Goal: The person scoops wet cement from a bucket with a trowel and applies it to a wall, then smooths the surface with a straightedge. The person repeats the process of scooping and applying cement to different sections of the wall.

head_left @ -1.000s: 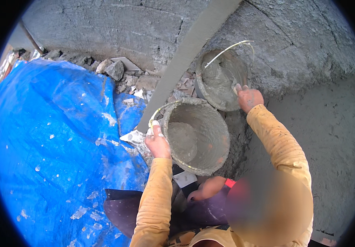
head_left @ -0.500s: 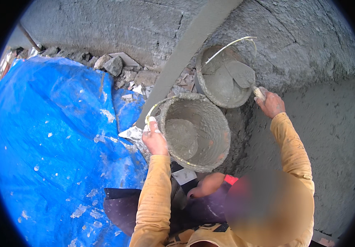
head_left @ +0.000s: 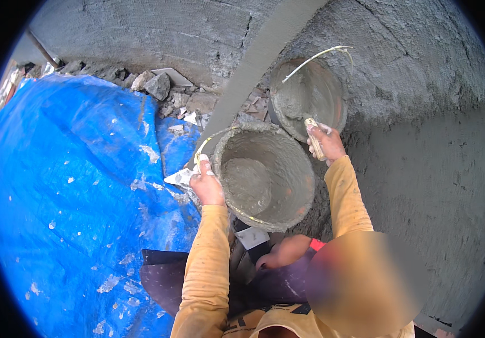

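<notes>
My left hand is closed on the thin pale handle of the near bucket, at its left rim. That near bucket is crusted with grey mortar inside, and a rounded pool of wet mortar lies in it. My right hand is wrapped round the wooden grip of a trowel at the front rim of the far bucket. I cannot make out the trowel's blade against the grey mortar in there. The far bucket's pale handle stands up over its rim.
A blue tarp spattered with mortar covers the left side. Stones and rubble lie along the rough grey wall. A smooth grey strip slants up behind the near bucket. Smooth wet-looking mortar spreads at the right.
My right hand has moved left, with the trowel, to the front rim of the far bucket. The blade lay in plain sight over that bucket before. My left hand keeps its grip.
</notes>
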The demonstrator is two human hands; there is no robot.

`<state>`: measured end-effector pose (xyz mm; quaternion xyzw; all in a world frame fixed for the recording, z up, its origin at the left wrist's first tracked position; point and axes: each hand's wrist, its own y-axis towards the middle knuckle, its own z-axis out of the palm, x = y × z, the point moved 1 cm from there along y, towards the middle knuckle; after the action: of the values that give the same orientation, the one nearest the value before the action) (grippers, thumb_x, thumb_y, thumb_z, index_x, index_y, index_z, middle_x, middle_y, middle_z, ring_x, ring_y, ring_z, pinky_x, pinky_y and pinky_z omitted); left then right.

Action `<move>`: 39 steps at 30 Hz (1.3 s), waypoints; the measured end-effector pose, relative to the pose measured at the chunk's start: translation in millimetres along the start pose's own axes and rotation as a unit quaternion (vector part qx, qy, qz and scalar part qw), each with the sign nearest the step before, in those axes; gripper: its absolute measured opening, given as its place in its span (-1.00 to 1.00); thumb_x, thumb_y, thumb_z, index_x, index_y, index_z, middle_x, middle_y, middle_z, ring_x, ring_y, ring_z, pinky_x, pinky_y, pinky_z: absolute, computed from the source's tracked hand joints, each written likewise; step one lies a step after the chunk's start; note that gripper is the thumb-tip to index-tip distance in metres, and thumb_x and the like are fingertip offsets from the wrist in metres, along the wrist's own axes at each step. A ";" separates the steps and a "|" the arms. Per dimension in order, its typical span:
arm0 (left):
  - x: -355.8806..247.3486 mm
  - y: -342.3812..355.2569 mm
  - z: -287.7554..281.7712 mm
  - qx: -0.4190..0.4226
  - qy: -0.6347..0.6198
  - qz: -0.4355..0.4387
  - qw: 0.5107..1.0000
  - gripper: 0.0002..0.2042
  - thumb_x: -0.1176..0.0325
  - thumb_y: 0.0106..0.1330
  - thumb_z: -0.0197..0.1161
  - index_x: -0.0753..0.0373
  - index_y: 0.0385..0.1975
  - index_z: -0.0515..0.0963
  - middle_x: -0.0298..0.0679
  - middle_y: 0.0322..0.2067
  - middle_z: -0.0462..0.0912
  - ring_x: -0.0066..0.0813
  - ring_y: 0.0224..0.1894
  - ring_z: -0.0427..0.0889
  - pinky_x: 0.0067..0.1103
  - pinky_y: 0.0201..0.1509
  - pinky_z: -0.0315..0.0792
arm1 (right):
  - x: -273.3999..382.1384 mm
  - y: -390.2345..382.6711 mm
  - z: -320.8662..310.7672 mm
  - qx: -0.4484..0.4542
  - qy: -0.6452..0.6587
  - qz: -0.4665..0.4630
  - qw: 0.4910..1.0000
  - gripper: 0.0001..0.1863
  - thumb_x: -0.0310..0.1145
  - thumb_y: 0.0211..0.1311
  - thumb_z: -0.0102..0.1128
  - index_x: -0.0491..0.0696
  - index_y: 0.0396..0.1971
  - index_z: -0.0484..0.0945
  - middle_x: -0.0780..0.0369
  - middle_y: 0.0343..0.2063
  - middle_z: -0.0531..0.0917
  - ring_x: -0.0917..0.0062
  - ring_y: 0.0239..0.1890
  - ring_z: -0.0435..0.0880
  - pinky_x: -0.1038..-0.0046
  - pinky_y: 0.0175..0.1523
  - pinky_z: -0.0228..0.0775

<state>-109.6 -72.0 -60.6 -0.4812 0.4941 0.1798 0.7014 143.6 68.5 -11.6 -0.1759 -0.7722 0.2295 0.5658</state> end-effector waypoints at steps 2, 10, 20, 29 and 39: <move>5.6 5.7 -0.8 -0.001 -0.012 0.032 0.999 -0.72 0.27 0.29 0.12 0.44 -0.37 0.53 -0.34 -0.53 0.51 -0.61 -0.51 0.35 -0.62 -0.44 0.24 | -3.3 -1.1 -1.3 -0.005 0.047 -0.027 0.998 -0.50 -0.19 0.10 0.21 -0.16 -0.02 0.40 0.27 -0.61 0.51 0.65 -0.70 0.45 0.60 -0.66 0.26; 8.4 9.0 2.3 0.016 -0.038 0.005 0.999 -0.69 0.20 0.27 0.14 0.32 -0.59 0.47 -0.42 -0.70 0.36 -0.66 -0.64 0.24 -0.63 -0.57 0.11 | 9.6 -36.3 -42.8 -0.043 0.003 -0.094 0.995 -0.46 -0.22 0.13 0.16 -0.15 0.09 0.35 0.29 -0.57 0.49 0.70 -0.69 0.43 0.65 -0.61 0.27; -1.8 7.4 0.4 0.024 0.004 0.006 1.000 -0.69 0.22 0.29 0.12 0.24 -0.66 0.42 -0.46 -0.75 0.30 -0.68 -0.70 0.19 -0.62 -0.61 0.05 | -10.1 -134.4 -44.7 0.126 -0.181 -0.031 0.975 -0.43 -0.20 0.11 0.18 -0.24 0.05 0.37 0.29 -0.50 0.51 0.73 -0.62 0.42 0.66 -0.53 0.31; 4.2 18.0 -2.3 -0.004 -0.040 -0.001 0.999 -0.74 0.25 0.31 0.09 0.35 -0.46 0.52 -0.41 -0.60 0.45 -0.68 -0.56 0.30 -0.65 -0.50 0.17 | 21.0 -148.1 -61.2 0.059 -0.516 -0.261 0.814 -0.50 -0.23 0.02 0.25 -0.14 -0.02 0.45 0.05 -0.15 0.59 0.17 -0.10 0.57 0.33 -0.02 0.39; 9.0 6.5 8.1 0.028 -0.048 0.040 0.998 -0.74 0.25 0.29 0.13 0.38 -0.42 0.53 -0.41 -0.62 0.45 -0.67 -0.59 0.29 -0.62 -0.51 0.20 | 21.6 3.8 -44.5 -0.100 -0.596 -0.112 0.789 -0.46 -0.06 0.11 0.10 -0.08 0.04 0.40 0.01 -0.08 0.53 0.16 0.00 0.47 0.24 0.11 0.27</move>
<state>-106.1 -64.0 -71.2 -0.4320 0.4836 0.2162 0.7299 179.7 90.1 14.7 0.0272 -0.9890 0.1452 -0.0055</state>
